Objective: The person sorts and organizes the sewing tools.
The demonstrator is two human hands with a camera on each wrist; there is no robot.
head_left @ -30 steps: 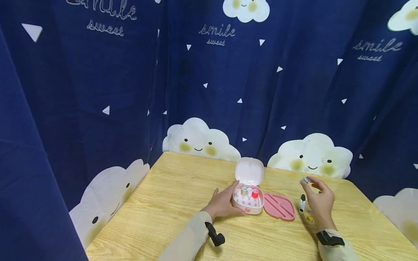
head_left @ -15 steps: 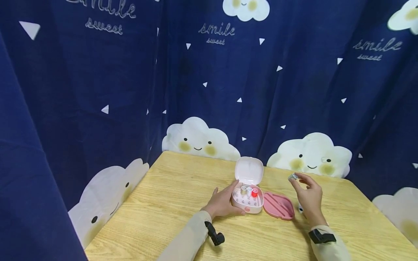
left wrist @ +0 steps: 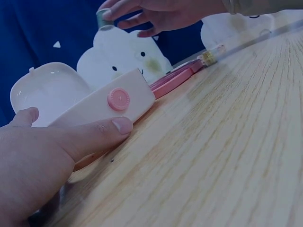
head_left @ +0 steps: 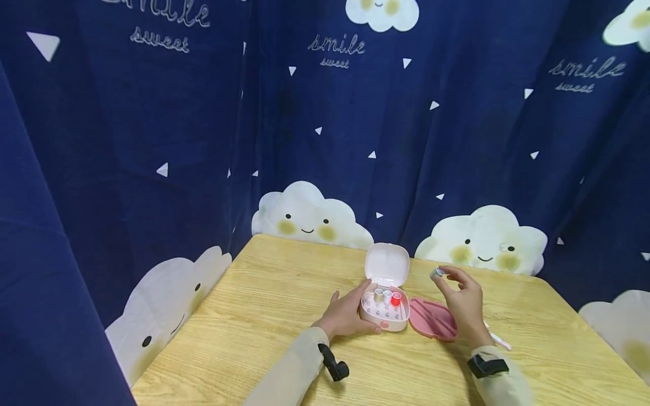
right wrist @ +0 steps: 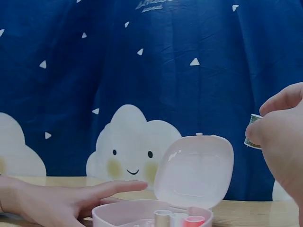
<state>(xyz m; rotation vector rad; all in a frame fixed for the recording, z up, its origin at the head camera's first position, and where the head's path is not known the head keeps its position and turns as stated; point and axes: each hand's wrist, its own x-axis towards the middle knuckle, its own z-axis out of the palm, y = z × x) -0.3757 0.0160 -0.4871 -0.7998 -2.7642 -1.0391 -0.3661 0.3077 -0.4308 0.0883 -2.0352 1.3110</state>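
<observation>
My left hand holds the pale pink sewing box from its left side, with the thumb along the front near the round pink button. The box's lid stands raised at the back. Inside, a beige thread spool, a white spool and a red spool stand in the back row, with short pegs around them. My right hand pinches a grey-green thread spool between thumb and fingertips, up in the air to the right of the box.
A darker pink slotted tray lies on the table right of the box, partly under my right hand. A slim white and pink item shows beyond my right wrist. The left wrist view also has a yellow spool near the tray.
My right hand has moved left with the grey-green spool, toward the box and over the tray's right side. My left hand and the box have stayed in place.
</observation>
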